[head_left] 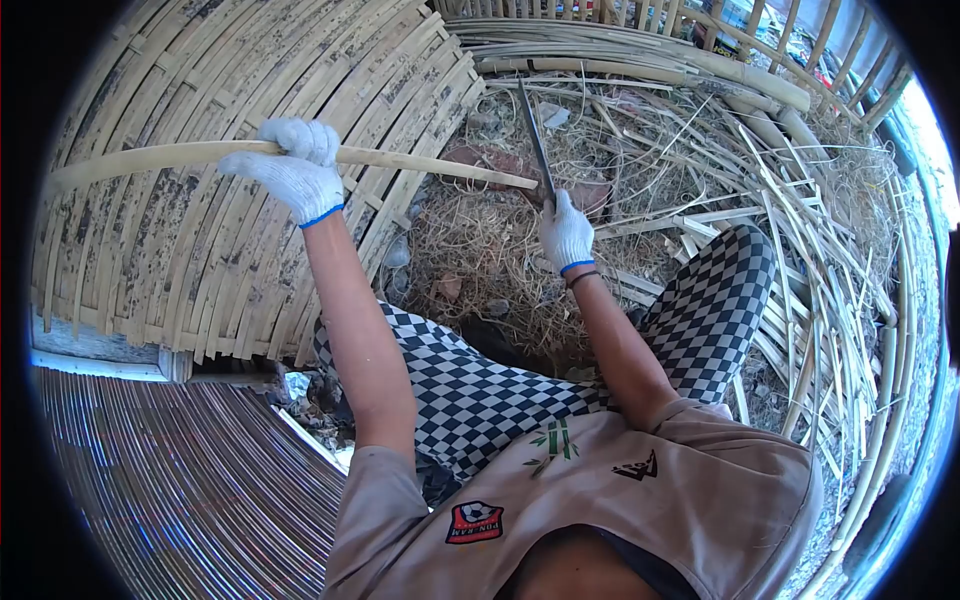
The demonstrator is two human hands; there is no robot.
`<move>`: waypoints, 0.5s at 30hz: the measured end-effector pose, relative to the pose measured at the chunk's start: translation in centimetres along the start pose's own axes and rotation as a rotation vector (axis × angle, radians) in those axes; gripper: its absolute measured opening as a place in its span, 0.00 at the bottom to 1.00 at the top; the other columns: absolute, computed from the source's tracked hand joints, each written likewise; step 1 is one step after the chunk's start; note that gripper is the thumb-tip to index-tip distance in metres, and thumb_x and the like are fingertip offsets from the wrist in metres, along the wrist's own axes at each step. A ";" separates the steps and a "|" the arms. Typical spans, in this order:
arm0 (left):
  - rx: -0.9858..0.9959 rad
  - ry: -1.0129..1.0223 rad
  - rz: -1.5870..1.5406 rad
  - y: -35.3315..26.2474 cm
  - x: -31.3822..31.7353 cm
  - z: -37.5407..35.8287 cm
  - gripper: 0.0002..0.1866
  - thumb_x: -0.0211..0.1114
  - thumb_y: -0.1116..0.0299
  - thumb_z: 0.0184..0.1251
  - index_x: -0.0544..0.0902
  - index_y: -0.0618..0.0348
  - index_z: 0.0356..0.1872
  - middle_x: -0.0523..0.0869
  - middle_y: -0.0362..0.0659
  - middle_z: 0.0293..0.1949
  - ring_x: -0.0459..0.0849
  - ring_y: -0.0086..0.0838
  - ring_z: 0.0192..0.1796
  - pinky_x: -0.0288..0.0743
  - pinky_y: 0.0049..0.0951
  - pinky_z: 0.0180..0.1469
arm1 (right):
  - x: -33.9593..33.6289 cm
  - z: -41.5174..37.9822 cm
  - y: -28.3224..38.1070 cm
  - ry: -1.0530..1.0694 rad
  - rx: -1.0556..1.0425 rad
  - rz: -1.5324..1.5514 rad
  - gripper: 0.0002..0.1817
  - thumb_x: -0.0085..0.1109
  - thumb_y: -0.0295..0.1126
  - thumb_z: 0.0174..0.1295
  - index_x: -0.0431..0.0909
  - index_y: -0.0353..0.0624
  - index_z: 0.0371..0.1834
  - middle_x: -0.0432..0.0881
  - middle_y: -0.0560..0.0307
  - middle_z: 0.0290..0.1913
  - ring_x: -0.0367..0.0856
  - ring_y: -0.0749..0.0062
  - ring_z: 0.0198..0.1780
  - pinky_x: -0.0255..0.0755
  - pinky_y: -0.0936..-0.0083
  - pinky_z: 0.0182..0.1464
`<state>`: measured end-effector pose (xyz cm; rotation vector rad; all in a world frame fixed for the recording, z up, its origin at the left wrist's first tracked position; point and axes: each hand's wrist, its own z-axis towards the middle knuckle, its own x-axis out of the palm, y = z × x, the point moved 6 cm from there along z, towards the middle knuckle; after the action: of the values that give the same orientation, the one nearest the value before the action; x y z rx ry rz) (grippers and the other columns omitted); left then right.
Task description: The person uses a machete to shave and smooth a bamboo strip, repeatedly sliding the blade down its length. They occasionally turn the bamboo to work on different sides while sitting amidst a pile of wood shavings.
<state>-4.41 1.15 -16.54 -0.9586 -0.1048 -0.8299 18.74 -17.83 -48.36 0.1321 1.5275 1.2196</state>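
My left hand (290,165), in a white glove with a blue cuff, is wrapped around a long pale bamboo strip (410,163). The strip runs from the left edge of the view, through the fist, to my right hand. In the same kind of glove, my right hand (567,232) is closed on a long-bladed knife (534,130), whose dark, narrow blade points forward, away from my body. The strip's right end meets the knife close to my right hand; whether that hand also touches the strip cannot be made out. The knife's handle is hidden in the glove.
A woven bamboo panel (230,230) stands at the left. Shavings (455,250) cover the ground between my legs. Cut bamboo strips (800,290) lie piled at the right, with bamboo poles (740,80) and a slatted fence (820,40) ahead. Corrugated sheeting (170,480) lies lower left.
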 end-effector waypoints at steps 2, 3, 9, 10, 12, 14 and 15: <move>0.006 0.042 -0.003 -0.1 0.3 0.0 0.47 0.32 0.09 0.56 0.61 0.47 0.12 0.52 0.32 0.09 0.49 0.22 0.11 0.41 0.26 0.16 | -1.1 0.7 0.8 -0.109 -0.074 0.012 0.10 0.53 0.41 0.76 0.75 0.48 0.50 0.84 0.39 0.27 0.84 0.35 0.31 0.75 0.43 0.32; 0.004 0.030 -0.001 -0.1 0.3 0.0 0.47 0.31 0.09 0.56 0.61 0.47 0.12 0.52 0.32 0.09 0.49 0.22 0.11 0.41 0.26 0.16 | -0.8 0.7 0.4 -0.125 -0.082 0.034 0.10 0.53 0.41 0.76 0.75 0.48 0.50 0.84 0.39 0.27 0.84 0.35 0.31 0.75 0.44 0.32; 0.015 -0.008 0.033 -0.2 0.5 -0.2 0.47 0.31 0.09 0.57 0.61 0.47 0.11 0.52 0.32 0.10 0.48 0.22 0.12 0.40 0.27 0.16 | 7.3 -1.4 -8.3 0.239 0.097 -0.268 0.13 0.52 0.41 0.75 0.76 0.49 0.55 0.88 0.36 0.37 0.87 0.37 0.42 0.79 0.43 0.42; 0.014 -0.022 0.031 -0.2 0.5 -0.3 0.47 0.30 0.09 0.57 0.61 0.47 0.11 0.52 0.32 0.10 0.48 0.22 0.12 0.40 0.26 0.16 | 7.8 -2.0 -9.4 0.285 0.125 -0.262 0.14 0.54 0.41 0.73 0.75 0.48 0.55 0.88 0.37 0.40 0.87 0.36 0.45 0.79 0.44 0.45; 0.014 -0.041 0.030 -0.3 0.6 0.1 0.47 0.30 0.09 0.57 0.61 0.47 0.11 0.52 0.32 0.10 0.48 0.22 0.12 0.40 0.26 0.16 | 8.4 -2.6 -9.8 0.369 0.182 -0.238 0.17 0.59 0.42 0.71 0.74 0.47 0.56 0.89 0.37 0.44 0.88 0.36 0.49 0.80 0.45 0.51; 0.003 -0.073 0.030 -0.1 0.4 -0.1 0.47 0.31 0.09 0.57 0.62 0.47 0.12 0.52 0.32 0.10 0.48 0.22 0.12 0.40 0.26 0.16 | 8.4 -1.4 -8.4 0.318 0.179 -0.201 0.17 0.57 0.44 0.72 0.74 0.47 0.56 0.89 0.37 0.42 0.88 0.36 0.47 0.80 0.44 0.48; 0.000 -0.045 0.031 0.0 0.4 -0.3 0.47 0.31 0.09 0.57 0.62 0.47 0.11 0.52 0.32 0.10 0.49 0.22 0.12 0.40 0.26 0.16 | 7.6 -1.3 -7.5 0.302 0.181 -0.192 0.17 0.56 0.45 0.73 0.74 0.47 0.55 0.89 0.37 0.41 0.88 0.36 0.46 0.80 0.44 0.47</move>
<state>-4.21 0.71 -16.49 -0.9772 -0.1283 -0.7805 18.70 -17.17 -59.11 -0.0829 1.8668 0.9789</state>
